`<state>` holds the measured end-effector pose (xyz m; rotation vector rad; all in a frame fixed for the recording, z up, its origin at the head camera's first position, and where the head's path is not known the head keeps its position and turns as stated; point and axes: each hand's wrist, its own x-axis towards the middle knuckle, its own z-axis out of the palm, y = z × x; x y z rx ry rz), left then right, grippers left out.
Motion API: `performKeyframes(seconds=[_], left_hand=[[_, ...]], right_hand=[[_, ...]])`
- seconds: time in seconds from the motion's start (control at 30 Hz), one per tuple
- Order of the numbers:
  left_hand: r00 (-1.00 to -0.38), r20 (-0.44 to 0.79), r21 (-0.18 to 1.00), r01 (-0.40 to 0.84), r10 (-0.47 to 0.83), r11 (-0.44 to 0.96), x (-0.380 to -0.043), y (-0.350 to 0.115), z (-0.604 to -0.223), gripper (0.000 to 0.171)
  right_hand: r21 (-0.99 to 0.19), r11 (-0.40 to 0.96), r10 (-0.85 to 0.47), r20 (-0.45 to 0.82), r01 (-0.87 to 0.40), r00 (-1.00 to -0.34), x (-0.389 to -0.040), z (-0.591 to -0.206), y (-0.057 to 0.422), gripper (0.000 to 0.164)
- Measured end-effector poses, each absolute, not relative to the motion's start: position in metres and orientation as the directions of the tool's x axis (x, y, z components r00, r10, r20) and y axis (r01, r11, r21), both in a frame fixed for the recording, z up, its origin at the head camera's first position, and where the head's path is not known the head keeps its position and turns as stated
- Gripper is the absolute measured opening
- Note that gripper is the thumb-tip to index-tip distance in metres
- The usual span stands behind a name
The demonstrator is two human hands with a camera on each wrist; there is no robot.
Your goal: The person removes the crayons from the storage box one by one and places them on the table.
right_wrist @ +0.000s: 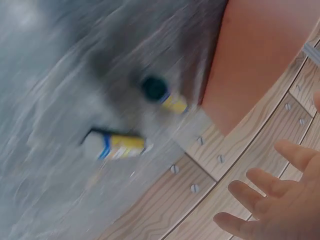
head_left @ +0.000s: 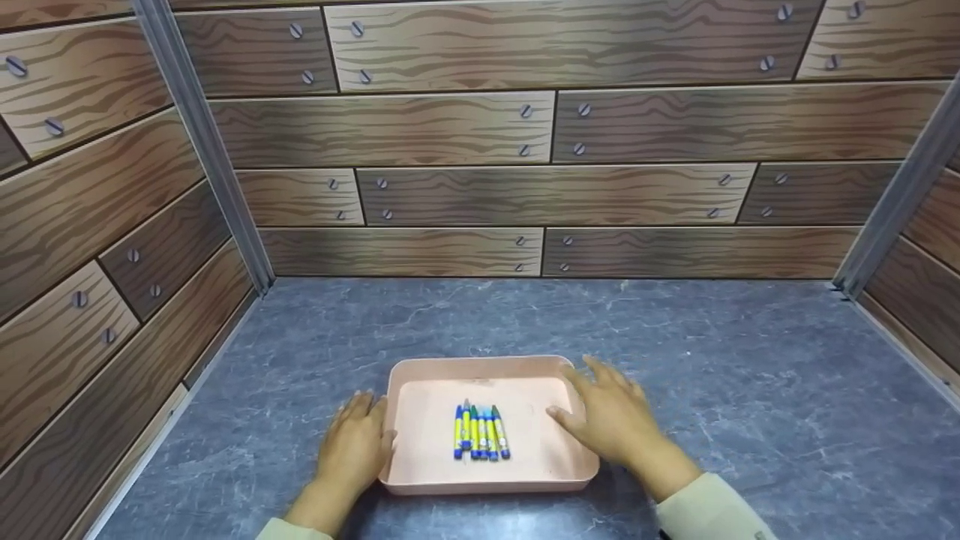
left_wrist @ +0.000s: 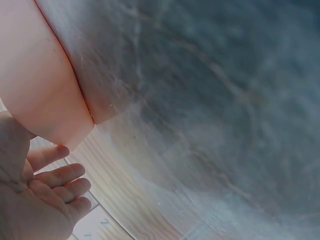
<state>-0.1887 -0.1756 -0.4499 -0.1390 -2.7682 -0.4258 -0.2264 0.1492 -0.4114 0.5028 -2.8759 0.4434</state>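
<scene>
A pale pink tray (head_left: pixel 532 457) sits on the table, with several crayons (head_left: pixel 475 435) in yellow and blue wrappers side by side in its middle. My left hand (head_left: pixel 352 446) lies along the tray's left side, its thumb at the rim; the left wrist view shows that hand (left_wrist: pixel 45 200) beside the tray wall (left_wrist: pixel 40 70), fingers loosely extended. Over the right rim, my right hand (head_left: pixel 615 416) spreads its fingers and holds nothing. In the right wrist view, a dark green crayon (right_wrist: pixel 155 89) and a whitish crayon (right_wrist: pixel 122 145) appear, blurred, on the table outside the tray.
A blue-grey marbled table (head_left: pixel 525 315) surrounds the tray. Wood-plank-patterned walls (head_left: pixel 450 135) close off the back and both sides, with grey metal posts (head_left: pixel 206 142) at the corners. The two loose crayons cannot be seen in the head view.
</scene>
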Motion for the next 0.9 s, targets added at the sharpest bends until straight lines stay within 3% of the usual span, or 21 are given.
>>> performKeyframes(seconds=[0.47,0.9], left_hand=[[-0.943,0.33,0.268,0.135,0.04,0.954,-0.189,-0.175,-0.45,0.045],[-0.939,0.343,0.28,0.127,0.025,0.952,-0.19,-0.176,-0.453,0.045]], right_hand=[[-0.247,0.868,-0.377,0.238,-0.431,-0.895,-0.223,-0.425,0.107,0.062],[-0.407,0.794,-0.404,0.2,-0.451,-0.892,-0.225,-0.437,0.091,0.055]])
